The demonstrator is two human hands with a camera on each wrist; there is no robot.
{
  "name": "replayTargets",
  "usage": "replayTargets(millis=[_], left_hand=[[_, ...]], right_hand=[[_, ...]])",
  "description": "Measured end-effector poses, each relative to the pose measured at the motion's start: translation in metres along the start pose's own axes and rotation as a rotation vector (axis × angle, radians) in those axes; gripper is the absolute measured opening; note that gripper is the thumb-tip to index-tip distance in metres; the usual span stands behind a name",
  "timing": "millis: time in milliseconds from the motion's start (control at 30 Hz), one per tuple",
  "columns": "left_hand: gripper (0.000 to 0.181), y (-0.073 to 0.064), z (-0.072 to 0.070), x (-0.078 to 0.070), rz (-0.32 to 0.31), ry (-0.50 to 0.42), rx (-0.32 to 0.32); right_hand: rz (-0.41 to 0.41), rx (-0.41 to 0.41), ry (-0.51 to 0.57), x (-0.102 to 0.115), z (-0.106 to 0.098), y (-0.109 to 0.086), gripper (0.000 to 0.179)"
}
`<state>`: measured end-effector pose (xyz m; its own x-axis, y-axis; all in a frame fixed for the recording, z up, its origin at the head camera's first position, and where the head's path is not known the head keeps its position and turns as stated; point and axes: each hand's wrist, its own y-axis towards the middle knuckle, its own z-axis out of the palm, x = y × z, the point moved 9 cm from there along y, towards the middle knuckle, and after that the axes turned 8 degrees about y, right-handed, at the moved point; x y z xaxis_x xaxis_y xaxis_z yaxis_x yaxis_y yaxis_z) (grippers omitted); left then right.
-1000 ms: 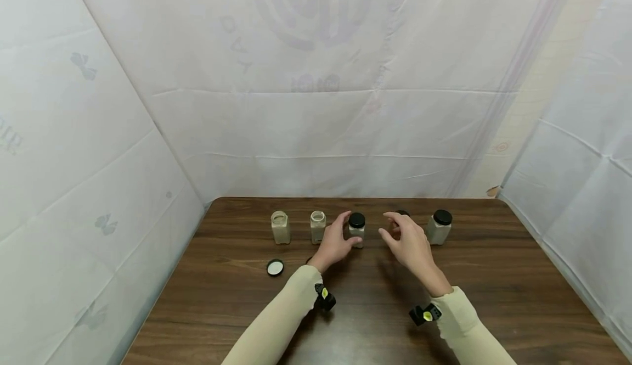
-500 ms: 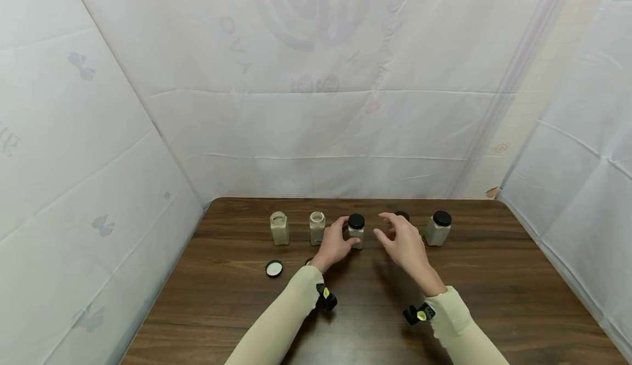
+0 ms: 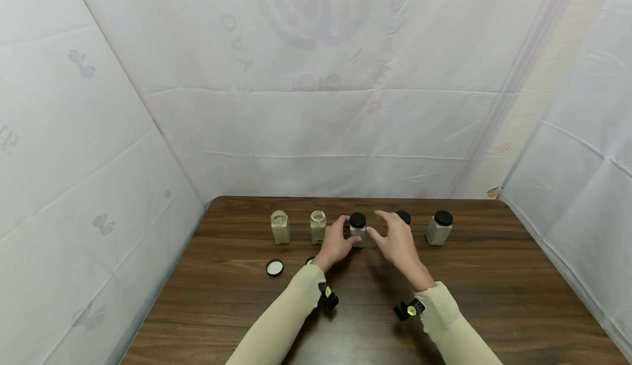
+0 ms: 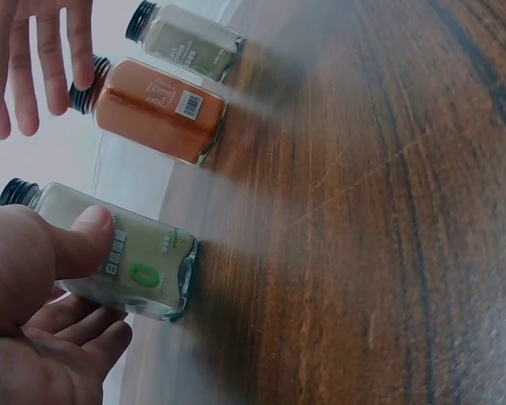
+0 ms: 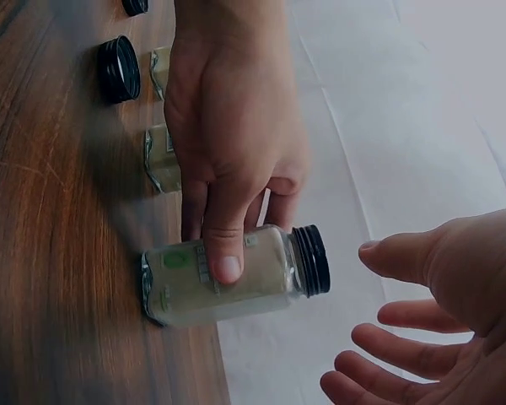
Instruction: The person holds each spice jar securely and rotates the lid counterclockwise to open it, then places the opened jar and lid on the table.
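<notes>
My left hand (image 3: 336, 244) grips a square glass spice jar (image 5: 266, 283) of pale powder by its sides, thumb across the front. The jar stands upright on the table, its black screw lid (image 3: 357, 220) on. My right hand (image 3: 397, 244) is just to the right of that lid, fingers spread and curved, with a gap between its thumb and the lid in the right wrist view. Behind the right hand, a capped jar of orange-red powder (image 4: 156, 110) stands mostly hidden in the head view.
Two uncapped jars, a far-left one (image 3: 281, 232) and a nearer one (image 3: 317, 232), stand left of my left hand. In front lie a black lid (image 3: 274, 267) and another lid (image 3: 309, 260), partly hidden by my wrist. A capped jar (image 3: 437, 233) stands at right on the wooden table (image 3: 494, 277).
My right hand has moved left, closer to the lid of the jar. My left hand stays on the jar in the same place.
</notes>
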<state>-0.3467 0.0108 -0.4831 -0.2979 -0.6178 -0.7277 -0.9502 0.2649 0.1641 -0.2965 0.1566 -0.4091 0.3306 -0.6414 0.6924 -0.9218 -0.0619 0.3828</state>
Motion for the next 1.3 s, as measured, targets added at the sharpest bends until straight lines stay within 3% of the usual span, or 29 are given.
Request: replayTargets(millis=[300,767,1300], left_hand=[[0.048,0.001,-0.002,-0.002,0.032,0.028,-0.024],[0.044,0.006,-0.001,0.001,0.005,0.029,-0.041],[0.043,0.009,-0.002,0.002,0.023,0.030,-0.042]], right_hand=[[0.024,0.011,0.024,-0.002,0.012,0.009,0.054],[0.102,0.040,0.014,-0.012,0.033,0.022,0.056],[0.143,0.014,0.035,-0.011,0.039,0.026,0.049]])
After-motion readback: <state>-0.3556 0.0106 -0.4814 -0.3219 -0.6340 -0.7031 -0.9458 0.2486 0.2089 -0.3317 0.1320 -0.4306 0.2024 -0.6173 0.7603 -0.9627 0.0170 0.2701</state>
